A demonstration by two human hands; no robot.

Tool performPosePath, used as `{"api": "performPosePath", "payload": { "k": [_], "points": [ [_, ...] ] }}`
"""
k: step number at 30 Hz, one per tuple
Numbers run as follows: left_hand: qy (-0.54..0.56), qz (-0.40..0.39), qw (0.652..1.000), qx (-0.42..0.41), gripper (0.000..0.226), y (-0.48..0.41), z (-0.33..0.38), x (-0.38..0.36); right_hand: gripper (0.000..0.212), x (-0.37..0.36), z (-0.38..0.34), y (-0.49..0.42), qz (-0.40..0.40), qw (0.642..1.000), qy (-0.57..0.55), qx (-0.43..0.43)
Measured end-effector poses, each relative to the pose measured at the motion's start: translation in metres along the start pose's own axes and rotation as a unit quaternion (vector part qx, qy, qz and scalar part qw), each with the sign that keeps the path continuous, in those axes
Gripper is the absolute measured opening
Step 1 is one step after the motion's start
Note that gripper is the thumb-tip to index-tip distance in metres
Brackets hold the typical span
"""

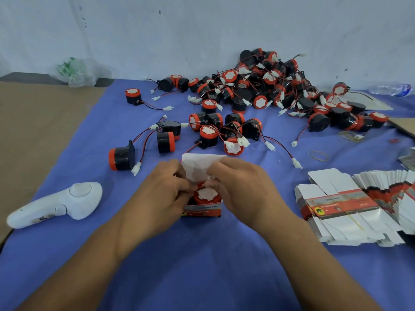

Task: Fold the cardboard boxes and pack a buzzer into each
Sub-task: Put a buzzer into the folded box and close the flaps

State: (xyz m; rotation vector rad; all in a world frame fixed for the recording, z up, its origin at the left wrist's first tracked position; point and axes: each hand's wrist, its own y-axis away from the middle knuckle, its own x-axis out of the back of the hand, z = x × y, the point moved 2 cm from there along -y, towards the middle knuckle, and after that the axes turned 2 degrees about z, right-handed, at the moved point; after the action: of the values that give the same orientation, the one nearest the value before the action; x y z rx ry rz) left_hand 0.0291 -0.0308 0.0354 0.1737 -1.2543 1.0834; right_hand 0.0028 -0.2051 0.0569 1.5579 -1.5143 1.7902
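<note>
Between curled fingers (pixel 179 178), buzzer (pixel 205 195) inside box (pixel 202 211).

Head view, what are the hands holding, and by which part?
Both hold the open box with a buzzer inside: left hand pinches its left top edge, right hand its right top edge, beneath the raised flap.

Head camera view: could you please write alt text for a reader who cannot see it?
The left hand and right hand hold an open box with a buzzer inside, on a blue cloth. A pile of buzzers lies behind, flat boxes at right, a white controller at left.
</note>
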Motion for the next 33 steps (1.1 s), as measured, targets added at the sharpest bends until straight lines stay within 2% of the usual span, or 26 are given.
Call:
{"api": "performPosePath", "payload": {
  "k": [3, 6, 8, 12, 16, 18, 20, 23, 25, 27, 30, 32, 33],
  "points": [
    [0.037, -0.022, 0.999, -0.014, 0.019, 0.003, 0.003, 0.007, 0.003, -0.005, -0.004, 0.001, 0.012, 0.999, -0.037, -0.007],
    [0.002, -0.058, 0.997, -0.052, 0.034, 0.007, 0.011, 0.013, 0.006, -0.008, -0.008, 0.001, 0.065, 0.99, -0.122, 0.002],
    [-0.011, -0.076, 0.996, -0.055, 0.029, 0.009, 0.012, 0.014, 0.008, -0.013, -0.012, 0.001, 0.085, 0.979, -0.187, 0.003],
    [0.027, -0.091, 0.995, -0.005, 0.024, 0.015, 0.004, 0.011, 0.019, -0.028, -0.015, 0.004, 0.021, 0.974, -0.224, -0.008],
    [0.033, -0.084, 0.996, 0.022, 0.017, 0.015, -0.003, 0.009, 0.015, -0.031, -0.013, 0.006, -0.002, 0.981, -0.195, 0.003],
    [0.05, -0.069, 0.995, 0.043, 0.009, 0.015, -0.009, 0.012, 0.018, -0.032, -0.014, 0.007, -0.031, 0.991, -0.127, 0.019],
    [0.069, -0.042, 0.994, 0.069, 0.009, 0.013, -0.013, 0.015, 0.027, -0.035, -0.012, 0.01, -0.087, 0.993, -0.082, -0.004],
    [0.104, 0.001, 0.984, 0.144, 0.038, 0.013, -0.023, 0.011, 0.031, -0.035, -0.008, 0.012, -0.131, 0.989, -0.052, -0.046],
    [0.161, 0.004, 0.957, 0.239, 0.044, 0.014, -0.027, 0.01, 0.031, -0.035, -0.01, 0.012, -0.133, 0.989, -0.043, -0.056],
    [0.284, 0.014, 0.914, 0.289, 0.042, 0.013, -0.026, 0.0, 0.03, -0.031, -0.011, 0.011, -0.132, 0.989, -0.035, -0.05],
    [0.357, 0.088, 0.884, 0.289, 0.052, 0.011, -0.018, -0.014, 0.029, -0.025, -0.008, 0.008, -0.137, 0.99, -0.019, -0.009],
    [0.346, 0.124, 0.892, 0.265, 0.059, 0.011, -0.014, -0.02, 0.026, -0.021, -0.002, 0.007, -0.136, 0.989, -0.049, 0.015],
    [0.319, 0.128, 0.909, 0.237, 0.054, 0.012, -0.013, -0.022, 0.024, -0.02, 0.001, 0.007, -0.134, 0.988, -0.072, 0.025]
  ]
}}
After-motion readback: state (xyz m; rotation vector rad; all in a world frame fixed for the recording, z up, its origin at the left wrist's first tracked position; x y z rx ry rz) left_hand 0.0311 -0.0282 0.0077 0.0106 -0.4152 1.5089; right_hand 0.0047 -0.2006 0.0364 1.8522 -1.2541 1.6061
